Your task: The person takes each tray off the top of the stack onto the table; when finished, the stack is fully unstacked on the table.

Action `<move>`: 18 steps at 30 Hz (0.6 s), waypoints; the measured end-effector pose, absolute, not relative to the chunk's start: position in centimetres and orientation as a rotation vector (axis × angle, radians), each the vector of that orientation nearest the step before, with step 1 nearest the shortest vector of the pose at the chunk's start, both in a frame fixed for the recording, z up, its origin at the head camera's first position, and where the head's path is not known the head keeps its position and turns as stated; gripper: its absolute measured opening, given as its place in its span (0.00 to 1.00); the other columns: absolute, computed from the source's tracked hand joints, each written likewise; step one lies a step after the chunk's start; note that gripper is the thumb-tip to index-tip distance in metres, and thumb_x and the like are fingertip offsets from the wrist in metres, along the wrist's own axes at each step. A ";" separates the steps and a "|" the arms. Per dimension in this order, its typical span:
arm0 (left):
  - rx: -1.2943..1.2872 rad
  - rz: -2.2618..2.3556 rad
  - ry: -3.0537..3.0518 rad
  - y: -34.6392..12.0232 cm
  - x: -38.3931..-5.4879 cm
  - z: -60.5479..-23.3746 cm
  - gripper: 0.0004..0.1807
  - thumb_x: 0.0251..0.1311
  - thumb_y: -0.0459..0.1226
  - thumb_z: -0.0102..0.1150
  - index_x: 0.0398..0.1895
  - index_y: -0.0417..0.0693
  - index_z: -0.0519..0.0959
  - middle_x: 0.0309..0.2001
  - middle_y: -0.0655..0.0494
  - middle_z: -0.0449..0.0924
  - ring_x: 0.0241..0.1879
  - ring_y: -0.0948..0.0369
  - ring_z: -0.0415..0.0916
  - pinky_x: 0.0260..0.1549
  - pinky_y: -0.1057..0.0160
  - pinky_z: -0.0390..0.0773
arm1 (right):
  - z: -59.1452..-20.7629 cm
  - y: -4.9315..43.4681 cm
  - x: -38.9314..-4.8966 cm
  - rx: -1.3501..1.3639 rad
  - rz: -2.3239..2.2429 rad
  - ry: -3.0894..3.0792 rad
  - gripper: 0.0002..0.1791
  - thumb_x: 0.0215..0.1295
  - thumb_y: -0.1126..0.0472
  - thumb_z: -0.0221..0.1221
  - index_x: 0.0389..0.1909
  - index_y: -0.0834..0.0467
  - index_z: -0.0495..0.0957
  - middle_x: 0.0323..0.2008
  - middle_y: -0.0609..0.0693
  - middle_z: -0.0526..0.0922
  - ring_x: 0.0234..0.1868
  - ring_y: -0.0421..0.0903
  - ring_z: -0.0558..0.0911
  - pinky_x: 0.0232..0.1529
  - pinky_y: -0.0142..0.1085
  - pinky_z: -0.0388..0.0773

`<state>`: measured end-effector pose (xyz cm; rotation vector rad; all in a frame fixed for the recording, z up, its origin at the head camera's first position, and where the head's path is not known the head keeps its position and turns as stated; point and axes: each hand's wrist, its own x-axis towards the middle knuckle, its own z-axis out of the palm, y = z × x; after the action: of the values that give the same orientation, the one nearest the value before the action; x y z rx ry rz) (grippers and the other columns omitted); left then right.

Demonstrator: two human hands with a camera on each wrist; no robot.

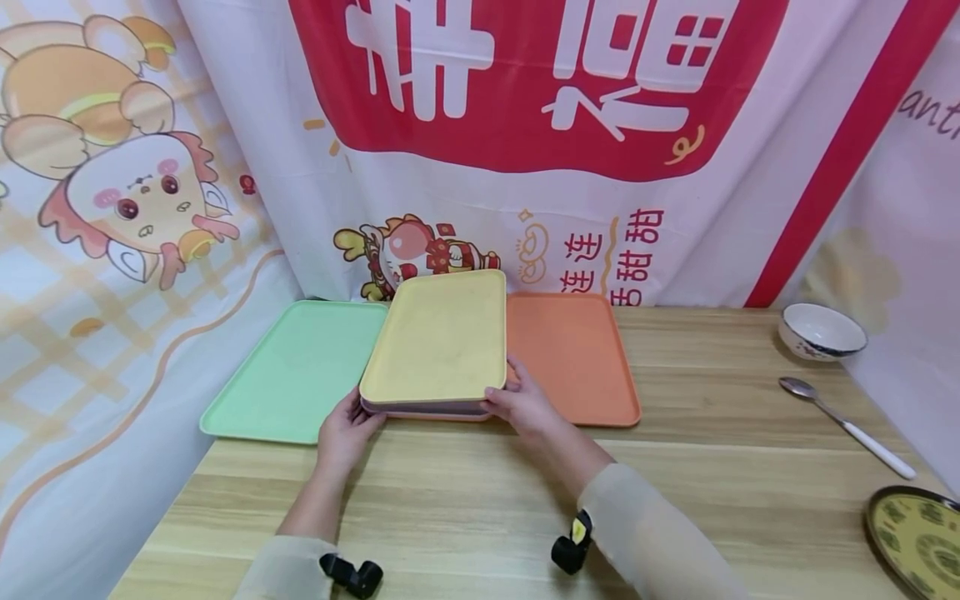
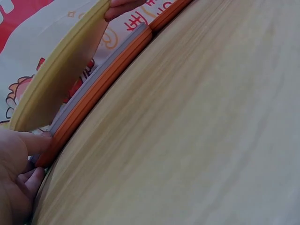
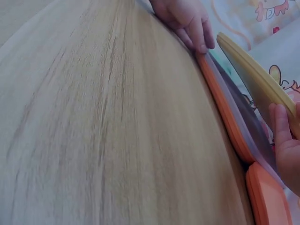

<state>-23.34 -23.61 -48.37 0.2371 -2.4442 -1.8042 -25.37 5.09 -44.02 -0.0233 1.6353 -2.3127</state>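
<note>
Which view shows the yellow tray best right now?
The head view: it looks down on the yellow tray, taking in nearly its whole top. The left wrist view shows its edge and shaded underside; the right wrist view, part of both.

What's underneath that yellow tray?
Under the raised yellow tray is a purplish-grey tray, with at least one orange tray below that. The yellow one covers most of the grey surface in the head view, hiding anything lying there.

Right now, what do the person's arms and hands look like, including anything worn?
The left hand and right hand show no gloves. The left sleeve and right sleeve are plain cream. Small black devices sit by the cuffs, left device and right device; the right one has a yellow patch.
</note>
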 end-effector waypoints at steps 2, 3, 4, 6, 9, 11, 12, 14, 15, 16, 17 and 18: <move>0.246 -1.763 -2.471 -23.6 -23.3 -48.4 0.38 0.64 0.32 0.60 0.74 0.34 0.54 0.71 0.33 0.60 0.71 0.45 0.62 0.69 0.57 0.68 | -43.6 5.6 -25.2 -0.032 -2.305 1.629 0.45 0.68 0.77 0.51 0.79 0.52 0.41 0.41 0.54 0.76 0.34 0.40 0.83 0.43 0.28 0.86; 0.245 -1.755 -2.475 -23.7 -23.3 -48.4 0.38 0.64 0.32 0.60 0.74 0.34 0.54 0.71 0.33 0.61 0.71 0.44 0.62 0.69 0.57 0.68 | -43.3 5.9 -25.2 -0.042 -2.302 1.627 0.45 0.68 0.77 0.51 0.79 0.51 0.40 0.40 0.52 0.77 0.34 0.40 0.83 0.42 0.28 0.86; 0.245 -1.745 -2.481 -23.7 -23.3 -48.4 0.38 0.64 0.32 0.60 0.74 0.33 0.55 0.71 0.33 0.61 0.70 0.44 0.63 0.68 0.56 0.69 | -43.0 6.2 -25.1 -0.044 -2.304 1.625 0.45 0.68 0.76 0.51 0.79 0.51 0.41 0.39 0.50 0.79 0.33 0.39 0.84 0.41 0.28 0.86; 0.242 -1.729 -2.486 -23.6 -23.2 -48.4 0.38 0.64 0.32 0.60 0.74 0.33 0.55 0.70 0.32 0.62 0.70 0.44 0.63 0.68 0.56 0.69 | -42.5 7.0 -25.0 -0.057 -2.314 1.618 0.45 0.68 0.76 0.51 0.79 0.51 0.41 0.37 0.48 0.81 0.33 0.38 0.84 0.42 0.29 0.86; 0.235 -1.721 -2.479 -23.6 -23.2 -48.5 0.37 0.64 0.31 0.60 0.73 0.32 0.55 0.69 0.31 0.62 0.69 0.43 0.64 0.67 0.55 0.70 | -41.5 8.1 -24.7 -0.080 -2.336 1.615 0.44 0.68 0.76 0.51 0.79 0.52 0.41 0.36 0.46 0.82 0.33 0.37 0.85 0.43 0.30 0.86; 0.235 -1.726 -2.473 -23.6 -23.1 -48.5 0.38 0.64 0.30 0.60 0.73 0.31 0.55 0.69 0.30 0.62 0.69 0.42 0.64 0.67 0.55 0.70 | -41.0 8.9 -24.6 -0.108 -2.354 1.609 0.44 0.68 0.77 0.50 0.79 0.53 0.40 0.35 0.45 0.82 0.34 0.37 0.85 0.45 0.31 0.87; 0.235 -1.728 -2.470 -23.6 -23.1 -48.4 0.38 0.63 0.30 0.60 0.73 0.31 0.55 0.69 0.30 0.62 0.69 0.42 0.64 0.66 0.55 0.70 | -40.6 9.4 -24.5 -0.120 -2.356 1.616 0.44 0.68 0.77 0.49 0.79 0.53 0.40 0.35 0.44 0.82 0.34 0.37 0.85 0.45 0.30 0.86; 0.226 -1.739 -2.459 -23.5 -23.1 -48.4 0.38 0.63 0.29 0.60 0.73 0.30 0.55 0.69 0.29 0.62 0.69 0.41 0.64 0.66 0.55 0.70 | -40.1 10.2 -24.3 -0.149 -2.363 1.622 0.43 0.69 0.77 0.48 0.79 0.53 0.40 0.34 0.44 0.83 0.34 0.37 0.85 0.45 0.29 0.86; 0.224 -1.739 -2.458 -23.5 -23.0 -48.3 0.38 0.63 0.29 0.60 0.73 0.30 0.55 0.69 0.29 0.62 0.69 0.41 0.64 0.66 0.55 0.70 | -39.8 10.7 -24.2 -0.162 -2.364 1.622 0.43 0.69 0.77 0.47 0.79 0.53 0.40 0.34 0.43 0.83 0.34 0.37 0.85 0.45 0.29 0.86; 0.222 -1.739 -2.457 -23.5 -23.0 -48.3 0.38 0.63 0.29 0.60 0.73 0.29 0.55 0.69 0.29 0.62 0.69 0.41 0.64 0.66 0.55 0.70 | -39.5 11.1 -24.1 -0.180 -2.367 1.621 0.43 0.70 0.76 0.47 0.79 0.53 0.40 0.34 0.43 0.83 0.34 0.37 0.85 0.45 0.28 0.85; 0.222 -1.738 -2.455 -23.4 -23.0 -48.2 0.37 0.63 0.29 0.60 0.73 0.29 0.55 0.69 0.30 0.62 0.69 0.41 0.64 0.66 0.55 0.70 | -39.2 11.6 -24.0 -0.188 -2.364 1.628 0.42 0.70 0.76 0.47 0.79 0.52 0.40 0.34 0.43 0.84 0.35 0.37 0.85 0.45 0.28 0.85; 0.224 -1.735 -2.455 -23.4 -23.0 -48.2 0.37 0.63 0.29 0.60 0.73 0.29 0.55 0.69 0.30 0.62 0.69 0.41 0.64 0.66 0.55 0.70 | -39.0 12.0 -24.0 -0.194 -2.366 1.629 0.42 0.70 0.76 0.47 0.79 0.52 0.40 0.34 0.42 0.84 0.35 0.37 0.85 0.45 0.27 0.85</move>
<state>-22.96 -23.39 -48.19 0.2235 -2.4547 -1.7354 -23.97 12.04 -38.96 -0.1943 1.6290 -2.3659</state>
